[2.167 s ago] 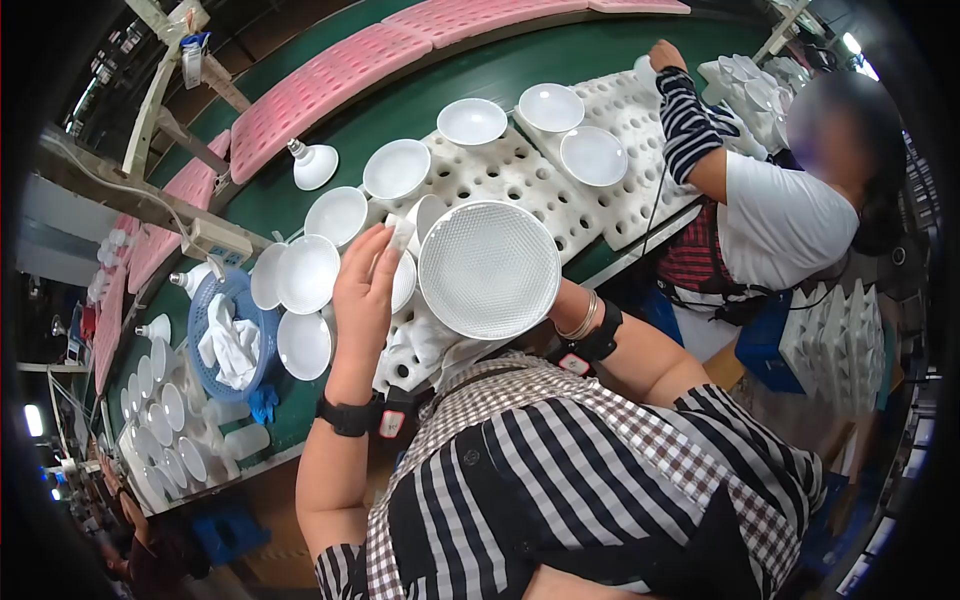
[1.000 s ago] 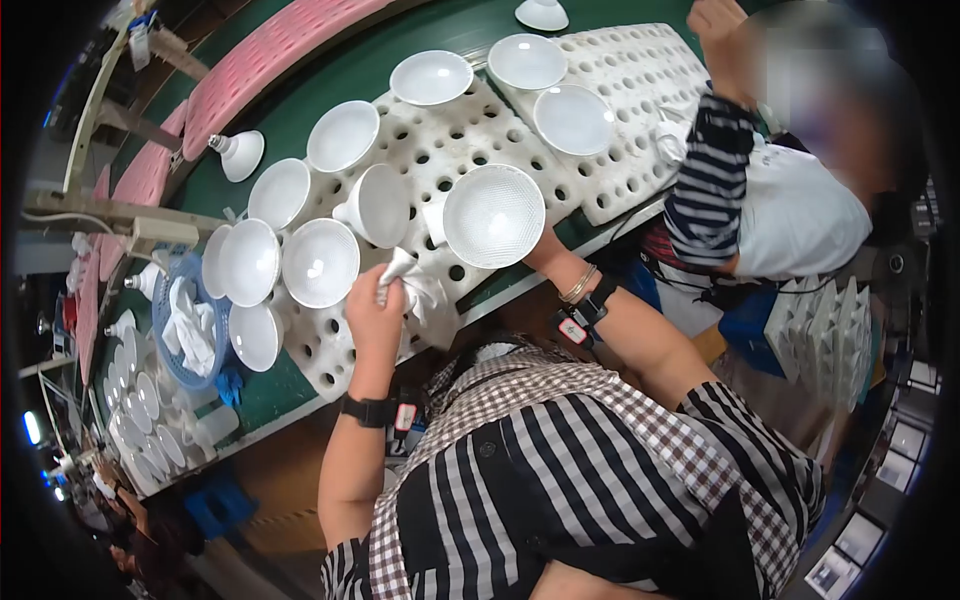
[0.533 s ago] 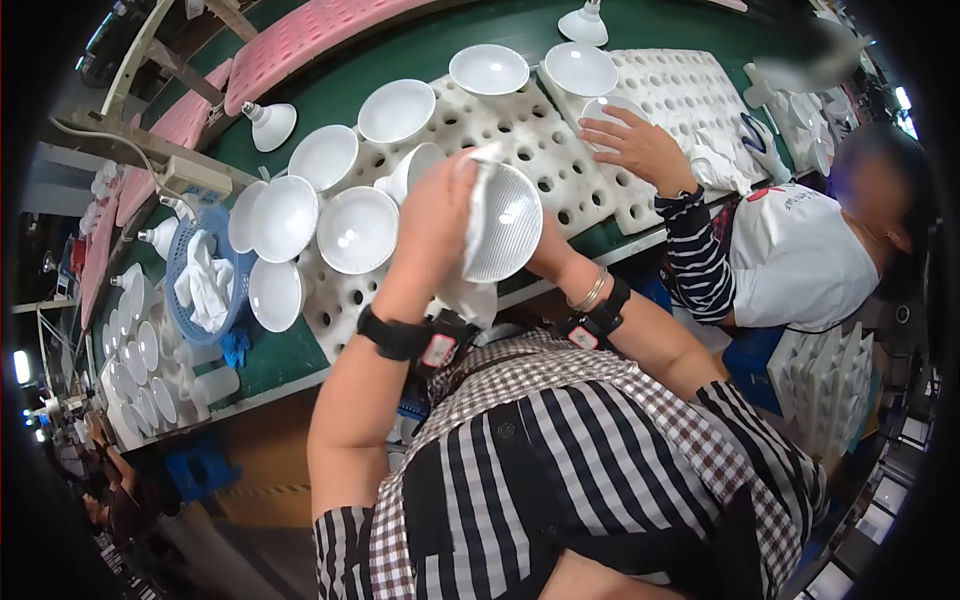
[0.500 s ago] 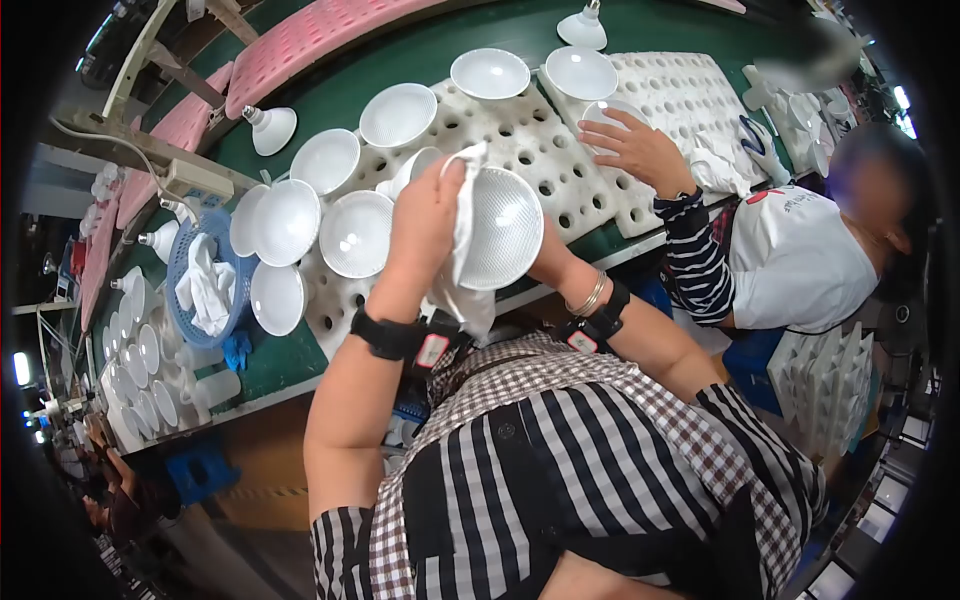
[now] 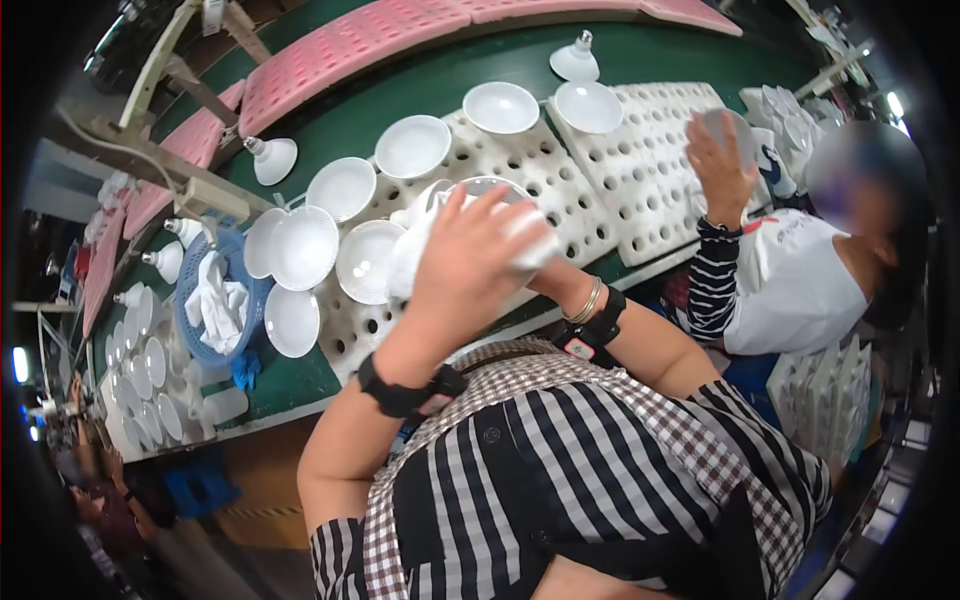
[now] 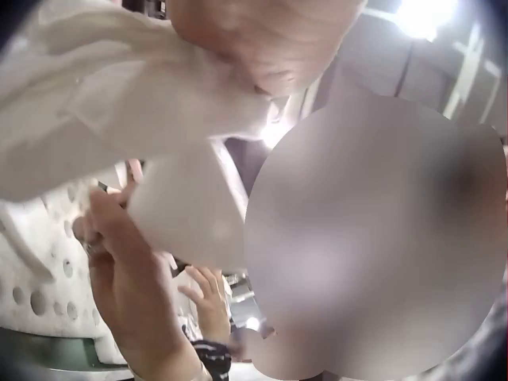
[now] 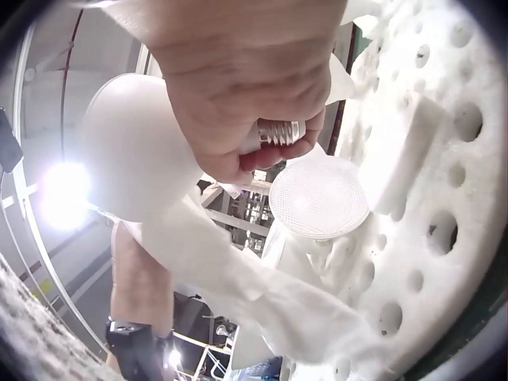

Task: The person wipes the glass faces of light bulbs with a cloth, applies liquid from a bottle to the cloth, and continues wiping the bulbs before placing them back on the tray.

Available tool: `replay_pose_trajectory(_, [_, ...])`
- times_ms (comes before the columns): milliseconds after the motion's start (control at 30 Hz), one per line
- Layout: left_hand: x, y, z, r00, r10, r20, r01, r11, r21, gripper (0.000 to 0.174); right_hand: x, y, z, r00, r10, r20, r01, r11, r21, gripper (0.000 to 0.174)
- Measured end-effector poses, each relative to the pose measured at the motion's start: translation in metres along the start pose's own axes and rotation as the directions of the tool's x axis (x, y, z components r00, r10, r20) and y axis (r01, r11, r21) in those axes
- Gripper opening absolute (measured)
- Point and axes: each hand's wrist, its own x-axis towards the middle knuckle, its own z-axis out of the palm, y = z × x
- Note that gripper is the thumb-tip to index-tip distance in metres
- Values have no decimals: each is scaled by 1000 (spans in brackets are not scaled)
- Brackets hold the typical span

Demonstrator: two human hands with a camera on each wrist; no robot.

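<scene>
In the right wrist view, my right hand grips a white reflector light bulb by its neck, fingers curled near the metal screw base. In the head view this hand is mostly hidden behind the bulb. My left hand holds a white cloth against the bulb's wide front, covering most of it; the motion blurs its fingers. The cloth drapes beside the bulb in the left wrist view. Close by, another bulb rests face-up on the white perforated foam board.
More bulbs stand along the board and green table. A blue basket holding white cloth sits left, near crowded bulbs. At right, another person's hand is raised over a second foam board. Pink perforated trays line the back.
My left hand has brought the cloth from the bulb's side across its front. The bulb, still in my right hand, has tipped. The other person's hand has shifted right.
</scene>
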Motion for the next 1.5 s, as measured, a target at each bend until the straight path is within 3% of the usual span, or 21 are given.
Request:
replay_pose_trajectory(33, [2,0,-2,1000,-10,-8,10,1000,19,40,6,-1,-3,1000,-20,5,19,1000,10,55])
replay_pose_trajectory(100, [7,-5,-2,999,-26,24,24,998,63,41,23,-15,-20,993,91,69,-113,876,469,49])
replay_pose_trajectory(233, [1,-39,4,928,-347,-137,336,937,-99,33,41,-33,-51,956,181,230,-267,858,439,47])
replay_pose_trajectory(300, [0,-47,5,727,-686,-31,593,650,-475,28,40,-27,-52,965,160,210,-244,845,477,51])
replay_pose_trajectory(367, [-7,-60,12,654,-751,-90,629,605,-489,27,36,-19,-45,967,168,192,-248,799,547,52])
replay_pose_trajectory(433, [-13,-68,15,542,-823,-172,677,548,-491,28,38,-3,-34,983,88,161,-182,584,791,56])
replay_pose_trajectory(533, [-36,-86,12,418,-874,-249,639,478,-603,28,39,9,-29,973,130,191,-231,532,815,57])
replay_pose_trajectory(667, [-34,-79,-8,402,-878,-260,463,441,-769,26,44,21,-19,945,173,278,-326,420,847,58])
replay_pose_trajectory(733, [-17,-63,-10,478,-799,-366,435,577,-691,25,42,20,-11,926,202,320,-373,348,860,58])
replay_pose_trajectory(800, [5,-43,-11,760,-591,-270,455,781,-429,32,55,0,-29,907,191,375,-413,584,699,57])
replay_pose_trajectory(833, [20,-40,-13,941,-297,-162,286,954,-87,40,62,-11,-35,944,113,311,-282,766,577,56])
replay_pose_trajectory(867, [27,-32,-2,984,-176,-9,175,984,-43,43,51,7,-8,982,-55,178,-54,831,553,55])
replay_pose_trajectory(933, [28,-18,1,984,-163,66,159,986,55,41,44,4,-15,979,-60,194,-55,842,536,57])
replay_pose_trajectory(1033, [8,-13,-3,981,-25,193,40,997,-72,41,39,-4,-27,964,27,266,-175,816,551,58])
replay_pose_trajectory(1133, [-28,-11,-4,979,62,196,-20,978,-209,38,38,-12,-43,922,139,360,-334,756,563,58])
replay_pose_trajectory(1233, [-53,-26,-4,999,-9,46,14,994,-108,37,37,-17,-56,856,233,461,-483,675,557,59])
replay_pose_trajectory(1300, [-57,-33,-6,936,-308,-169,292,950,-114,31,31,-10,-52,885,214,413,-444,651,615,62])
replay_pose_trajectory(1333, [-57,-37,-5,936,-306,-176,288,950,-118,31,30,-8,-53,885,214,415,-444,657,609,62])
replay_pose_trajectory(1400, [-59,-42,-3,774,-571,-273,511,818,-263,24,30,-10,-53,876,285,388,-479,423,769,62])
replay_pose_trajectory(1467, [-58,-49,1,713,-638,-291,545,766,-342,22,35,-10,-57,893,285,348,-447,472,760,64])
replay_pose_trajectory(1500, [-55,-49,0,612,-736,-289,585,668,-460,22,37,-10,-61,886,300,354,-463,536,706,64])
